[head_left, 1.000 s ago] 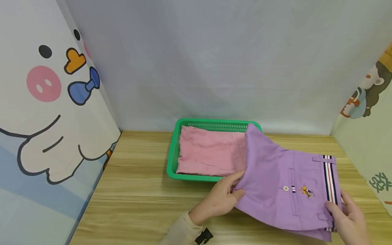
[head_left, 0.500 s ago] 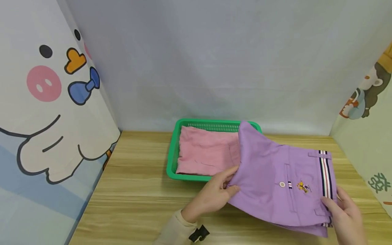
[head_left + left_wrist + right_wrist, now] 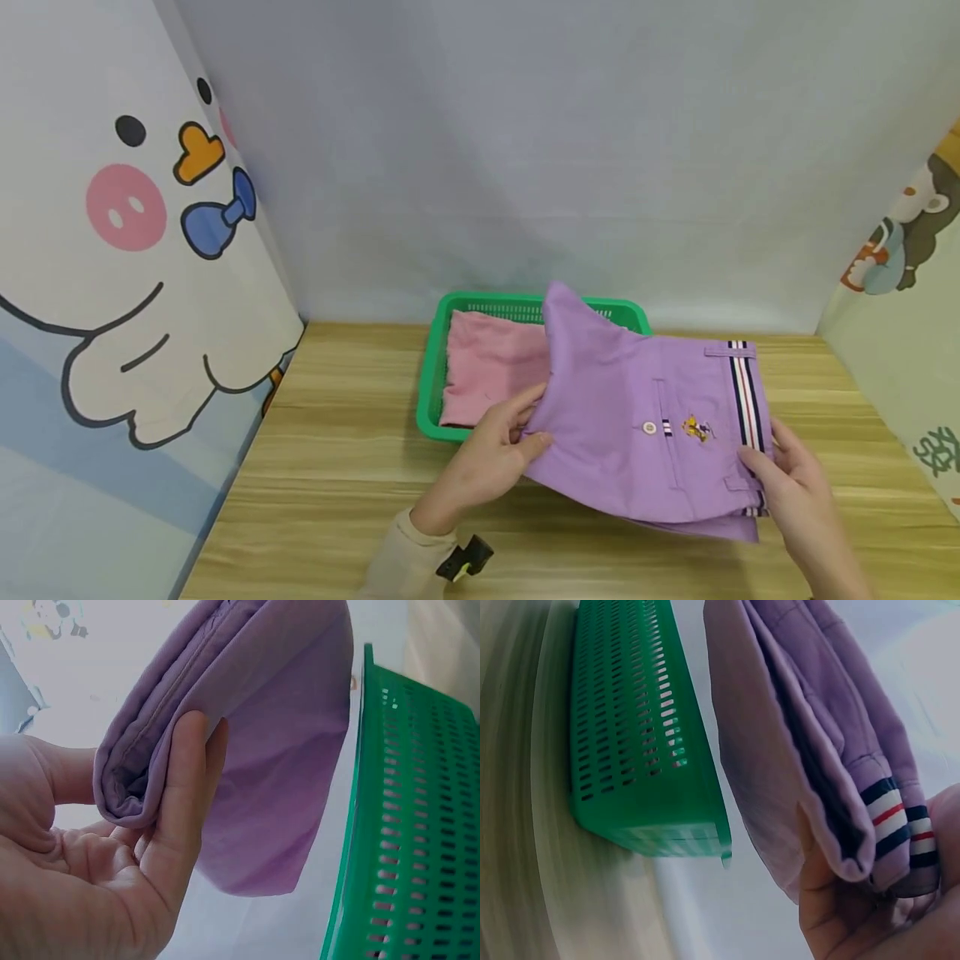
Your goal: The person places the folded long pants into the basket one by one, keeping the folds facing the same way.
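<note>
Folded purple shorts (image 3: pixel 600 408) hang in the air between both hands, with a white button, a small embroidered figure and a striped waistband at the right. My left hand (image 3: pixel 483 458) pinches the folded left edge, thumb on top and fingers beneath. At the striped waistband, my right hand (image 3: pixel 798 487) grips the layers between thumb and fingers. Below and behind the shorts stands a green basket (image 3: pixel 432 375), partly covered by them. A folded pink cloth (image 3: pixel 491 358) lies inside it. The left wrist view shows the rolled layers of the shorts (image 3: pixel 277 750) beside the basket wall (image 3: pixel 420 825).
The wood-grain table (image 3: pixel 337 467) extends to the left and in front of the basket. A pale curtain (image 3: pixel 525 150) rises behind it. Printed cartoon panels stand at the left (image 3: pixel 150 333) and right. A black buckle (image 3: pixel 465 558) hangs by the left sleeve.
Both hands have carried the purple shorts left and slightly up, farther over the basket. More of the pink cloth is covered now. The grips look the same.
</note>
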A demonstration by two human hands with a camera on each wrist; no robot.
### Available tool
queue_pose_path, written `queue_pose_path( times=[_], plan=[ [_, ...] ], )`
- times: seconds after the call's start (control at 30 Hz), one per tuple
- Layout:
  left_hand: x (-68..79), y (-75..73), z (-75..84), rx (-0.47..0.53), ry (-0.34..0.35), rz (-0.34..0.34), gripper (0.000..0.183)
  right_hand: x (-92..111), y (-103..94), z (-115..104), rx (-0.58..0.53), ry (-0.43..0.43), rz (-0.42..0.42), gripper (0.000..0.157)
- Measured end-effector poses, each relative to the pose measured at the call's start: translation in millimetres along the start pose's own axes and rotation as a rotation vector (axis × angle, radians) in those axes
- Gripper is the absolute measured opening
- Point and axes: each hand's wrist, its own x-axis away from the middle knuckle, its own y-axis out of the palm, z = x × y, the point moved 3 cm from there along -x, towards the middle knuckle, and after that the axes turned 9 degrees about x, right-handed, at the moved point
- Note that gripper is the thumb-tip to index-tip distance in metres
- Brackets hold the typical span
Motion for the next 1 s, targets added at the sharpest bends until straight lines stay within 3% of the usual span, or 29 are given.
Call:
queue_pose_path(
  times=[0.23, 0.43, 0.53, 0.8, 1.0],
  plan=[
    [2.4, -16.0, 3.2, -0.026, -0.008, 0.03, 0.064, -14, 15.7, -7, 0.047, 0.01, -0.03, 0.04],
    [4.6, -32.3, 5.2, -0.057, -0.027, 0.102, 0.064, -31, 32.3, -20, 0.194, 0.049, -0.044, 0.06],
    [4.9, -38.7, 4.2, -0.073, -0.039, 0.142, 0.064, -43, 40.5, -26, 0.251, 0.066, -0.068, 0.061],
    [2.7, -57.2, 1.7, -0.058, 0.016, 0.239, 0.061, -71, 63.2, -36, 0.226, 0.043, -0.137, 0.06],
    [-0.3, -66.9, -3.0, -0.075, 0.057, 0.317, 0.059, -87, 79.4, -33, 0.244, 0.051, -0.136, 0.059]
  ],
)
